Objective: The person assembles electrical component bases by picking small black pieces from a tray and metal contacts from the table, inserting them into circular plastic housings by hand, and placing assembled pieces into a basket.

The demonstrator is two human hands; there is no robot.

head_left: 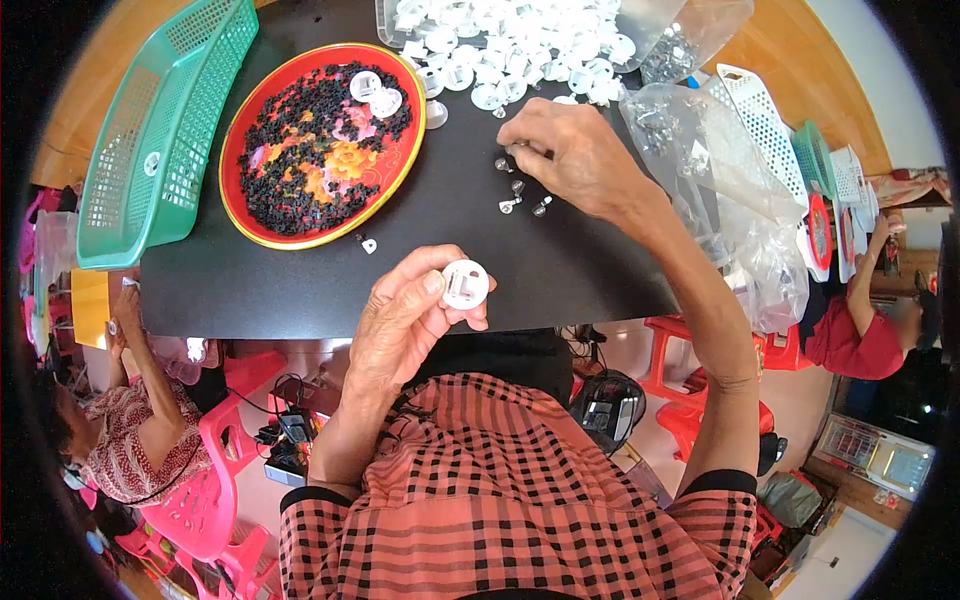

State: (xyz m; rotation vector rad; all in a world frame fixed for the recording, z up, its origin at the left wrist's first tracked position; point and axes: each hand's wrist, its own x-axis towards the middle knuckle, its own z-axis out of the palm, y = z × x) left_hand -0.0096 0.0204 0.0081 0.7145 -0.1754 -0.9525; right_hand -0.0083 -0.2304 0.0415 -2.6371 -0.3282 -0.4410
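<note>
Near the table's front edge my left hand (pixel 405 305) holds a round white plastic part (pixel 465 284) between thumb and fingers, its recessed side facing up. My right hand (pixel 570 155) is over the table, right of centre, with thumb and forefinger pinched together; what lies between them is too small to make out. Just below that hand several small metal pieces (pixel 510 206) are scattered on the black table (pixel 440 200). Another small piece (pixel 369 245) rests on the table below the red tray (pixel 412 165), which holds many small black parts and two white discs (pixel 384 102).
A pile of white parts (pixel 500 50) lies at the back. Green basket (pixel 185 130) stands left; clear plastic bags (pixel 690 180) and a white basket (pixel 765 125) are at the right. One person (pixel 150 430) sits left, another (pixel 860 330) is far right.
</note>
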